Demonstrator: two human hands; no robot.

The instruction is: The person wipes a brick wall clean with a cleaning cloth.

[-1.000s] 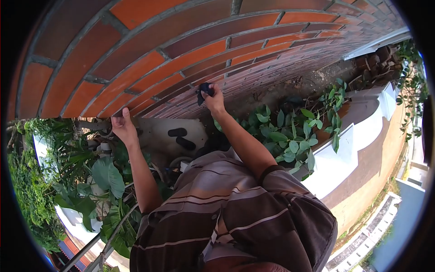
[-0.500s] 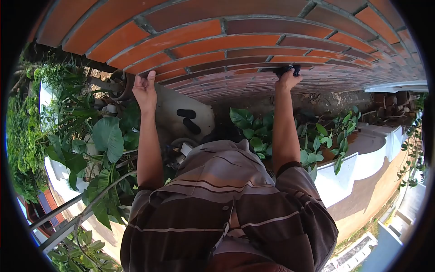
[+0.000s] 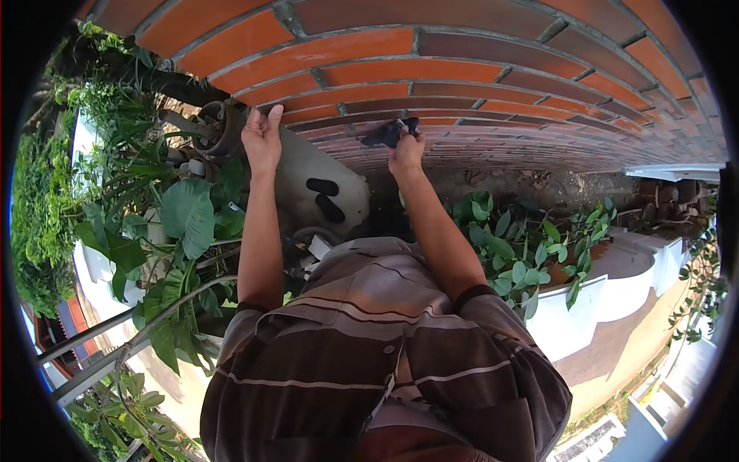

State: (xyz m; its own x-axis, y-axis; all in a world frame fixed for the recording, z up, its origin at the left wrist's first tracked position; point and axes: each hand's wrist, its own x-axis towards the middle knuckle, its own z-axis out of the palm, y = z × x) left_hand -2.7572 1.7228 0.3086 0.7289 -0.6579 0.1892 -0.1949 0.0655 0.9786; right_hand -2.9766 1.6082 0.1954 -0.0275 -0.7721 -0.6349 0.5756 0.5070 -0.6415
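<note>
A brick wall (image 3: 454, 71) of orange and brown bricks with grey joints fills the upper part of the view. My right hand (image 3: 406, 150) grips a dark, crumpled cloth (image 3: 387, 134), which lies against the lower bricks near the middle. At the wall's left corner is my left hand (image 3: 262, 140), its thumb raised apart from the fingers and close to the brick edge. Nothing shows in that hand, and the fingertips are partly hidden.
Dark slippers (image 3: 329, 208) lie on a pale slab below. Large-leaved plants (image 3: 187, 218) and clay pots (image 3: 223, 131) crowd the left, beside a metal rail (image 3: 100, 339). Leafy stems (image 3: 531, 250) and a low white-topped wall (image 3: 573, 308) stand on the right.
My right hand has swept left along the wall with the cloth, toward my left hand. My left hand stays by the corner, and the whole view has shifted slightly.
</note>
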